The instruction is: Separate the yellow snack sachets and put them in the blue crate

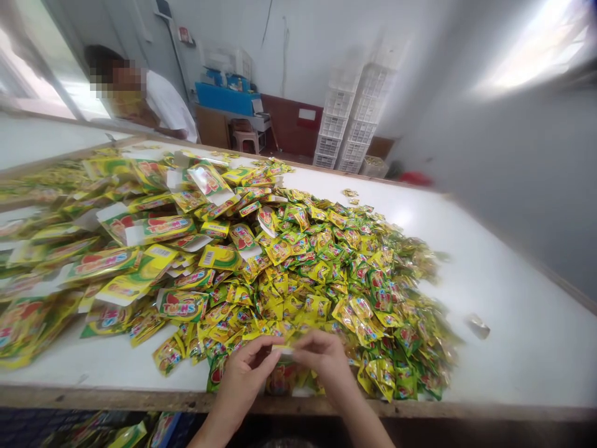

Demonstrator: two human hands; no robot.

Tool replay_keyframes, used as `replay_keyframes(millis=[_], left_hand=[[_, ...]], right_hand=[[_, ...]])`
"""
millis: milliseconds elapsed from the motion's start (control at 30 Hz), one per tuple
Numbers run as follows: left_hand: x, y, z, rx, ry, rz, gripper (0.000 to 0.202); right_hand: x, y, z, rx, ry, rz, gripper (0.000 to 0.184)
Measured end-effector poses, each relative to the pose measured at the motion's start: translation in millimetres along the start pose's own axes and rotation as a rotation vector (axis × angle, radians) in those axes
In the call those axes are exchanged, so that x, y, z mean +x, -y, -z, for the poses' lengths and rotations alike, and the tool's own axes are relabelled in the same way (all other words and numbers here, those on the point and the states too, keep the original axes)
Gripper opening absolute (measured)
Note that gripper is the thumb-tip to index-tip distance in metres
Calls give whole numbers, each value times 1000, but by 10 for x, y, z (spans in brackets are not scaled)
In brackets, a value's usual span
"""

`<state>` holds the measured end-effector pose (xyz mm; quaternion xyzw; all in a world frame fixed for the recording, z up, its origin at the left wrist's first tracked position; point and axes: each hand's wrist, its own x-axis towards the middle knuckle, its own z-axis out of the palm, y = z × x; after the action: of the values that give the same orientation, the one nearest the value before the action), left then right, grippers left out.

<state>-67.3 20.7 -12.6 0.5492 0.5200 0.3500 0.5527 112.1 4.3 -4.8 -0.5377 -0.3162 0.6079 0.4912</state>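
Note:
Near the table's front edge, my left hand [245,379] is closed on a small printed carton [282,378], its thumb by the white end flap. From the other side my right hand [329,364] grips the same carton at its upper end; its fingers are slightly blurred. My hands hide much of the carton. Around them lies a big heap of small yellow and green sachets [326,267], with more spread to the right. Left of the heap are many yellow and green cartons [184,305], several with white flaps standing open.
The white table [513,361] has a wooden front edge [130,398]. Below it at left, more cartons lie in a dark blue crate [28,426]. Beyond stand stacked white crates [342,118] and a stool [245,135]. A person in white [170,106] is at the far left.

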Motion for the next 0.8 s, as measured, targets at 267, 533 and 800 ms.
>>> replay_keyframes(millis=[267,533,800], left_hand=[[-6,181,131,198,132,-396,20],[-85,243,50,255,184,-389,34],[-150,368,-54,226,151,-252,50]], right_hand=[[-134,-11,72,-395,61,402,23],[-295,-144,13,-510,25,582,19],[-299,-227,-72,-565,-45,625,25]])
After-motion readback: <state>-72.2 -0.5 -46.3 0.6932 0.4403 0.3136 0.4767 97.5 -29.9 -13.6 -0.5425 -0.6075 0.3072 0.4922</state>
